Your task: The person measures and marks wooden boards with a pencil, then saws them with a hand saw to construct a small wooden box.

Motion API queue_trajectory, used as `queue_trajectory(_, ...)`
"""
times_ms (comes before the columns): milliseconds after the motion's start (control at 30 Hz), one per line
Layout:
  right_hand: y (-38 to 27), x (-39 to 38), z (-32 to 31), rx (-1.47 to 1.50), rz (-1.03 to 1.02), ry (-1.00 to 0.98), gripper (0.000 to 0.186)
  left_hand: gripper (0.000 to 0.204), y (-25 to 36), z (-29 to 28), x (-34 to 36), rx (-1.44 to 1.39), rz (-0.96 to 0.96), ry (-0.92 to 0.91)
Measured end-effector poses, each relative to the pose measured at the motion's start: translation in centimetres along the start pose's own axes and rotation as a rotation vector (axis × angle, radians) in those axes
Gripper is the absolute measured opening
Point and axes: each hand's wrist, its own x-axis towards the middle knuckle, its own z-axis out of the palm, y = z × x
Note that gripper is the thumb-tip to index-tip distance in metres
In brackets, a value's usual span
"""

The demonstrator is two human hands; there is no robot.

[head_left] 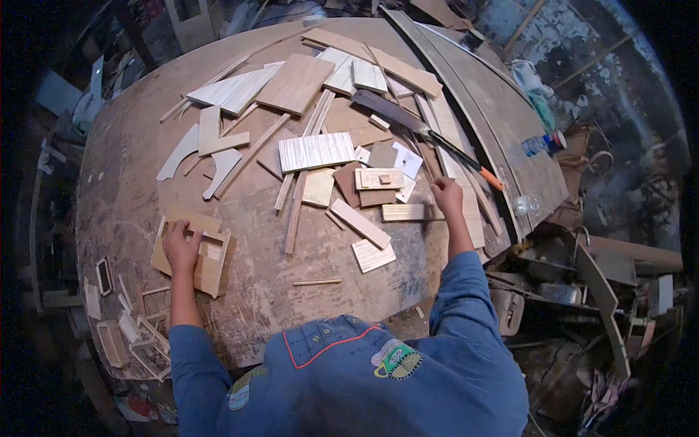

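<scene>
My left hand point(182, 248) grips a small open wooden box point(211, 268) at the table's left side, its fingers over the upper edge. A thin inner ledge and an open compartment show beside the thumb. Farther right, my right hand point(446, 195) is closed near the end of a short pale wood strip point(409, 212). Whatever its fingers pinch, if anything, is too small to make out. Close to that hand lie a small wooden drawer-front-like piece point(373, 179) with a little block on it, and white card pieces point(408, 162).
Wood offcuts, including a brown board point(297, 82) and a striped panel point(316, 151), cover the far half of the worktable point(262, 313). A dark-bladed tool with a black and orange handle point(473, 164) lies right. Small wooden frames point(149, 339) sit near left; a plastic bottle point(537, 146) lies far right.
</scene>
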Motion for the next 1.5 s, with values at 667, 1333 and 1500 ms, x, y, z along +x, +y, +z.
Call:
queue_trajectory(667,-11.3,6.0,9.3,-0.270,-0.456,-0.265,0.019,0.046,2.6,0.3,-0.5,0.125,-0.269,-0.019)
queue_trajectory(1333,-12.2,4.0,7.2,-0.260,-0.435,-0.459,0.027,0.064,2.5,-2.0,-1.2,0.118,-0.315,-0.065)
queue_trajectory(1500,-12.3,4.3,6.3,-0.091,-0.309,-0.307,0.021,0.065,2.1,-2.4,-1.2,0.157,-0.333,-0.082)
